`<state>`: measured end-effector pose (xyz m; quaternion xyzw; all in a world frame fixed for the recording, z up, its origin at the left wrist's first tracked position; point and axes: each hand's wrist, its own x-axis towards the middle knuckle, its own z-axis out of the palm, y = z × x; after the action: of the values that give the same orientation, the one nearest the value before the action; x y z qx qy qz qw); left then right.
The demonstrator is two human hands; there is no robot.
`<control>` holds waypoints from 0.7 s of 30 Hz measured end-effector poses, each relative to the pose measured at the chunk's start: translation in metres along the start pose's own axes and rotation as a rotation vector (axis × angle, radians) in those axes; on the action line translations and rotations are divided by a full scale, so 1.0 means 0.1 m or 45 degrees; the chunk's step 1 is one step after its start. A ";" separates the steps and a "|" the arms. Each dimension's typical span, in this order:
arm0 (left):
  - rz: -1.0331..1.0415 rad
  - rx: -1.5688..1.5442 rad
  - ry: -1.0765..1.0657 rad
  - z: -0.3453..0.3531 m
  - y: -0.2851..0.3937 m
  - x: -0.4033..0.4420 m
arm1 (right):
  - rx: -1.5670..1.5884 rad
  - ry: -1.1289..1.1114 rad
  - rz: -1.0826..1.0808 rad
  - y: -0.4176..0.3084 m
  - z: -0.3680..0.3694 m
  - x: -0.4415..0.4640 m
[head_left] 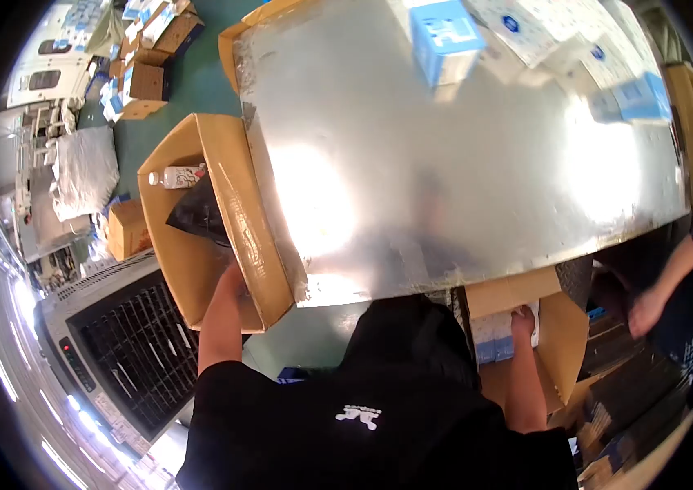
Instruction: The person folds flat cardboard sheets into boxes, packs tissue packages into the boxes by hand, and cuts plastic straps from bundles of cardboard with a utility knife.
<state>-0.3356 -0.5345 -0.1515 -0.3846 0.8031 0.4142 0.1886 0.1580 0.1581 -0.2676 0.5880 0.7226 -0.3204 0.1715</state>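
Left hand (pixel 234 280) inside cardboard carton (pixel 242 204), right hand (pixel 523 320) curled by blue-white boxes (pixel 494 349); can't tell either one's grip.

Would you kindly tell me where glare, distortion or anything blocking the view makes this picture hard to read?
Head view: two strong glare patches wash out parts of the metal tabletop; head view: wide-angle curvature bends the borders, with black corners; head view: the left hand is partly hidden by the cardboard box, while the right hand shows more clearly.
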 end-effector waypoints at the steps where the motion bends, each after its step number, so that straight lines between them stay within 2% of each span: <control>1: -0.032 0.056 0.027 0.00 -0.18 0.05 | 0.130 -0.056 0.070 -0.15 -0.09 -0.11; 2: -0.064 0.087 0.054 -0.04 -0.35 0.09 | 0.255 -0.115 0.150 -0.15 -0.14 -0.17; 5: -0.120 0.100 0.077 0.00 -0.69 0.31 | 0.359 -0.119 0.096 0.23 -0.01 0.00; 9: -0.101 0.100 0.044 0.20 -0.95 0.47 | 0.197 -0.183 0.050 0.07 -0.20 -0.19; 12: -0.075 0.147 0.035 0.27 -1.03 0.30 | 0.329 -0.218 0.057 -0.06 -0.23 -0.25; 15: -0.040 0.217 0.011 0.31 -1.07 0.15 | 0.166 -0.247 0.105 -0.39 -0.25 -0.57; 17: -0.014 0.235 0.004 0.38 -1.08 0.10 | -0.259 -0.245 -0.064 -0.53 -0.28 -0.50; 18: -0.002 0.229 -0.009 0.44 -1.04 0.13 | -0.122 -0.178 -0.315 -0.55 -0.25 -0.51; 20: 0.034 0.274 -0.037 0.54 -0.98 0.09 | 0.154 -0.210 -0.077 -0.46 -0.28 -0.46; 21: 0.058 0.281 -0.042 0.60 -0.93 0.08 | 0.156 -0.213 -0.073 -0.46 -0.30 -0.43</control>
<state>-0.2698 -0.5231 -0.2394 -0.3362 0.8492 0.3336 0.2336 0.1285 0.1412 -0.2067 0.5475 0.7014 -0.4168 0.1859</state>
